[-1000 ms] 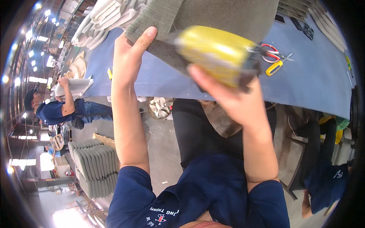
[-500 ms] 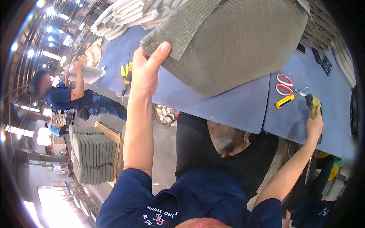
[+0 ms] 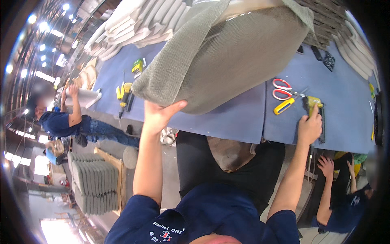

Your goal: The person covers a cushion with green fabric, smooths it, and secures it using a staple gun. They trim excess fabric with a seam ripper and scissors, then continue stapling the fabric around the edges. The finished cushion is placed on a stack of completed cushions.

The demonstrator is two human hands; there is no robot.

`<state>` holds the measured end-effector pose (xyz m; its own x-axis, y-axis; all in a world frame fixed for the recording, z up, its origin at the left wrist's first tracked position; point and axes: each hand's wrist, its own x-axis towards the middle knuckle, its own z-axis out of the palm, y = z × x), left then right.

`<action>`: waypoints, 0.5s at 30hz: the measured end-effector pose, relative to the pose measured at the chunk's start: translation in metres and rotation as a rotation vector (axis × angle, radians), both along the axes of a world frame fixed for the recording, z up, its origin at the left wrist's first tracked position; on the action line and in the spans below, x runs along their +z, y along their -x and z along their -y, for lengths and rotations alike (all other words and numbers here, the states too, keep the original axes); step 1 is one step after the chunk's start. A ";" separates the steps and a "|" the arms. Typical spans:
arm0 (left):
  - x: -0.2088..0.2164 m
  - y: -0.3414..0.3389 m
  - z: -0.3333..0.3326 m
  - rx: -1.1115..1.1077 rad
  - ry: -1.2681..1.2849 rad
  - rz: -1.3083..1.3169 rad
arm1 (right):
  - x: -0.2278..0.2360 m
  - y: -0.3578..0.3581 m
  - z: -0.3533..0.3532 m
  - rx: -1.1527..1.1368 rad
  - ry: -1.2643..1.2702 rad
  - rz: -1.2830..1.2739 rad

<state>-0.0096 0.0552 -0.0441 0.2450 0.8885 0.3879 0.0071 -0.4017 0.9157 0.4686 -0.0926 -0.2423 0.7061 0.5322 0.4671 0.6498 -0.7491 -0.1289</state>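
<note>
My left hand (image 3: 160, 116) grips the near left corner of a grey-green upholstered cushion (image 3: 239, 57), thumb on top and the other fingers mostly hidden beneath. The cushion is tilted above the blue table; a loose flap of its cover fabric folds over the left side, and a pale strip shows at the far edge. My right hand (image 3: 310, 128) is closed around a yellow and black staple gun (image 3: 313, 101) at the table's right part. Just left of it lie red-and-white-handled scissors (image 3: 282, 90) and a yellow-and-blue-handled screwdriver (image 3: 284, 106).
Stacked pale covers (image 3: 138, 24) stand at the far left of the blue table (image 3: 227, 122). Another yellow tool (image 3: 124, 95) and a small green-yellow box (image 3: 138, 66) lie on its left. Co-workers appear at left (image 3: 61, 118) and lower right (image 3: 345, 207). Grey cushions (image 3: 95, 175) are stacked on the floor.
The cushion has tipped, its far edge now showing, and my left hand has shifted down to its near corner. My right hand and the staple gun have moved left in view.
</note>
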 end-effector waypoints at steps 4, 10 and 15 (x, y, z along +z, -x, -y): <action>0.027 0.008 0.013 0.034 -0.080 -0.222 | -0.005 -0.004 0.002 0.000 -0.015 0.003; 0.022 0.030 0.018 -0.167 -0.252 -0.412 | -0.033 -0.034 0.022 0.184 -0.436 -0.151; -0.004 0.053 0.040 -0.046 -0.414 -0.804 | 0.038 0.042 0.046 0.587 -1.073 -1.742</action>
